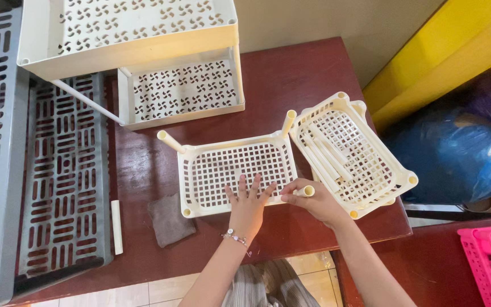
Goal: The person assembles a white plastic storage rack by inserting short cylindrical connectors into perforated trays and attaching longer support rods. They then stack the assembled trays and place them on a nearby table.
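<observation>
Hands at the cream tray [237, 170] near edge: left [247, 206] flat, fingers spread; right [313, 202] gripping a cream tube [304, 191].

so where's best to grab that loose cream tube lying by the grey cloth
Probably around the middle of the loose cream tube, pinching across its narrow width from above. It lies flat and lengthwise on the table, with the grey rack close on one side and the grey cloth on the other.

Dark red table [291, 68] with cream trays [236, 173], grey cloth [169, 219], loose tube [116, 226].
</observation>
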